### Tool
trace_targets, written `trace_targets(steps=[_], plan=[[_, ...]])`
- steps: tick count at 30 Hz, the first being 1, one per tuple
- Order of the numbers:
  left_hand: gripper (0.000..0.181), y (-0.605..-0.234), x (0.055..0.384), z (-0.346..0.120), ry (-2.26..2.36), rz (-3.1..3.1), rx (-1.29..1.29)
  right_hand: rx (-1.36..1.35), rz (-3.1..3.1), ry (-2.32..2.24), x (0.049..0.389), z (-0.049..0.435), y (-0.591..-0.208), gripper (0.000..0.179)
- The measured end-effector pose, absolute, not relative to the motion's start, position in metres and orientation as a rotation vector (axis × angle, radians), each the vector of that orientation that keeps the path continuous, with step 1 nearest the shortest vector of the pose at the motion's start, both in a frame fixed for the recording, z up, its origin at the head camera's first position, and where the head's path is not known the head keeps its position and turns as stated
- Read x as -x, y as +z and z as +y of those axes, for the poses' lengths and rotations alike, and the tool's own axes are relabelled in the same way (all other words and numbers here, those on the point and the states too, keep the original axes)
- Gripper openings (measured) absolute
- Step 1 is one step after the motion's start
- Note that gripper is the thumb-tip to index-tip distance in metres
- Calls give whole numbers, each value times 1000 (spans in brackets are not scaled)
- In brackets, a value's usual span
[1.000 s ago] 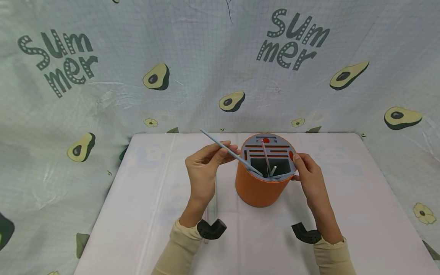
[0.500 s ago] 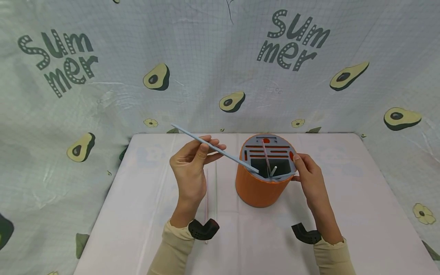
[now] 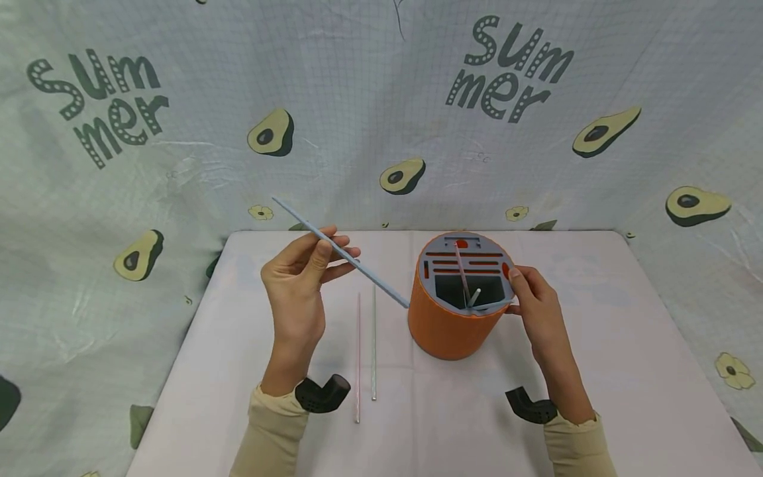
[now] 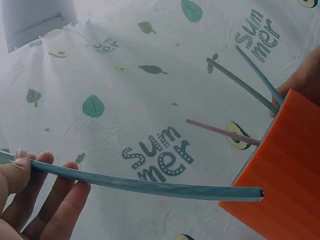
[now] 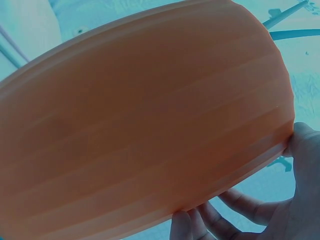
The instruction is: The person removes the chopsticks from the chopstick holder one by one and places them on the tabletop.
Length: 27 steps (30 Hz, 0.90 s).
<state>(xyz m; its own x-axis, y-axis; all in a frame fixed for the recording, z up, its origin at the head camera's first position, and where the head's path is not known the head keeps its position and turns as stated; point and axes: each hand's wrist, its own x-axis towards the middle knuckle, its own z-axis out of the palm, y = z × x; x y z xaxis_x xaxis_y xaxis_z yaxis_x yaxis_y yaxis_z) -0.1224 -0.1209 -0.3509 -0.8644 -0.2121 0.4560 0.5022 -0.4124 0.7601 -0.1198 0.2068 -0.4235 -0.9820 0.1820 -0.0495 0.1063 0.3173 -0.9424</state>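
Observation:
My left hand (image 3: pixel 298 285) pinches a light blue straw (image 3: pixel 383 287) between thumb and fingers. The straw slants down to the right, its lower end close to the left side of an orange round organizer (image 3: pixel 441 334). In the left wrist view the same straw (image 4: pixel 175 191) extends past the fingers to a dark, seemingly hollow end. My right hand (image 3: pixel 539 308) grips the organizer's right rim, thumb on top and fingers beneath. From the dark rectangular opening in its grey slotted top (image 3: pixel 434 246) stick out a pink straw (image 3: pixel 461 270), a green straw (image 4: pixel 242 84) and another blue straw (image 4: pixel 257 72).
On the white table (image 3: pixel 596 371), a pink straw (image 3: pixel 358 371) and a green straw (image 3: pixel 373 358) lie side by side between my arms. A patterned cloth (image 3: pixel 334 79) hangs behind the table and along both sides.
The left hand has moved left with the blue straw, drawing its lower end away from the organizer's top to beside it. The two table straws are now uncovered. The right hand stays put.

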Motion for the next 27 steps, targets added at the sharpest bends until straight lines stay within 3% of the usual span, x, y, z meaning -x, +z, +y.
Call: trace_targets(steps=[10, 27], plan=[[16, -372, 137, -146, -2383, -1741, 110, 273, -2509, 1757, 120, 207, -424, 53], [53, -433, 152, -197, -2443, -2287, -380, 263, -2512, 1756, 120, 207, -423, 53]])
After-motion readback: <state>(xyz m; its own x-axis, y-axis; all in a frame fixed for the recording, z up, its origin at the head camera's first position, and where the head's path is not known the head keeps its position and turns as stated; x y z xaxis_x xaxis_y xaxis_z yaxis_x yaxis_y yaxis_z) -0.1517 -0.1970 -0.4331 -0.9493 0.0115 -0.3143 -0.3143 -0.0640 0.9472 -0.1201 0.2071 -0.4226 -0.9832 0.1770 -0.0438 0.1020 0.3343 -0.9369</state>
